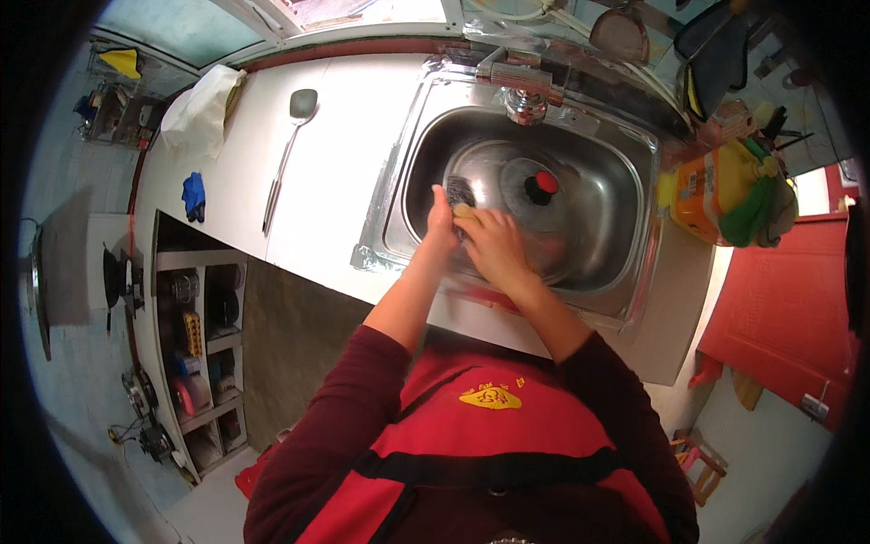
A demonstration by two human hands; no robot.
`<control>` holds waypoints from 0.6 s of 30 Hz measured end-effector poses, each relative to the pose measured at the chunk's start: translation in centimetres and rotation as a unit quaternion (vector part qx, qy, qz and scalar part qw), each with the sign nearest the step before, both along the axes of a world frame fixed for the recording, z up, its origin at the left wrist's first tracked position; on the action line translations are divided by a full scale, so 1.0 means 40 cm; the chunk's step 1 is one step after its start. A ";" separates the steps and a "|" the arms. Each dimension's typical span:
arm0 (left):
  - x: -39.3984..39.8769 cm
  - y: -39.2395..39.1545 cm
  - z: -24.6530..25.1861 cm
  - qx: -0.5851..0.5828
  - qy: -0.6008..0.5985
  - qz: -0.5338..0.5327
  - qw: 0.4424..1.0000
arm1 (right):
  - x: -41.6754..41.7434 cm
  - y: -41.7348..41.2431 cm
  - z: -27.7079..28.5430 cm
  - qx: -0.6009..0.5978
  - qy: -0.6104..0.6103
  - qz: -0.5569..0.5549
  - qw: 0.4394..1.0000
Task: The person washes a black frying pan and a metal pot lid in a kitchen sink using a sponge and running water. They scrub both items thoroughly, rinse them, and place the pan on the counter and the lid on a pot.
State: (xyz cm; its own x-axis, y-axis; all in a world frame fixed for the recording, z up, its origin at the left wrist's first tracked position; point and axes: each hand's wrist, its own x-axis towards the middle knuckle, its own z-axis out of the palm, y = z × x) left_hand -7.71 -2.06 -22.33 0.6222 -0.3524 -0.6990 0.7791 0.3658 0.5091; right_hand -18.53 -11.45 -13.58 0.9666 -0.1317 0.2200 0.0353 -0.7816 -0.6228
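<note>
A round glass pot lid (485, 166) with a black-and-red knob (546, 182) is in the stainless steel sink (615, 204), tilted a little. My left hand (442, 221) grips its left edge, thumb pointing up and the other fingers hidden behind it. My right hand (495, 243) presses a small yellowish sponge (465, 211) against the lid close to my left hand. A dark mesh-like patch (461, 192) shows just above the sponge; I cannot tell whether it is a scourer or a reflection. The chrome faucet (525, 105) stands over the sink's back edge.
On the white counter (353, 149) to the left lie a spatula (289, 149), a blue cloth-like item (194, 197) and a white cover (200, 112). A large orange-yellow detergent jug (707, 190) stands right of the sink. Shelves (204, 353) stand below at left; a red door-like panel (781, 306) is at right.
</note>
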 end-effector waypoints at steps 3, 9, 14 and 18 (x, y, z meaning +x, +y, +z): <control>-0.026 -0.023 -0.063 -0.042 0.036 0.038 0.998 | 0.128 -0.049 -0.069 -0.085 -0.035 -0.005 0.996; -0.092 -0.024 -0.084 -0.032 0.117 0.132 0.984 | 0.040 -0.003 -0.086 -0.143 0.038 0.032 0.988; -0.109 -0.046 -0.063 -0.091 0.114 0.106 0.984 | 0.118 -0.011 -0.097 -0.187 0.089 0.044 0.977; -0.104 -0.058 -0.117 0.010 0.074 0.061 0.995 | 0.342 -0.128 -0.187 -0.313 0.209 -0.027 0.926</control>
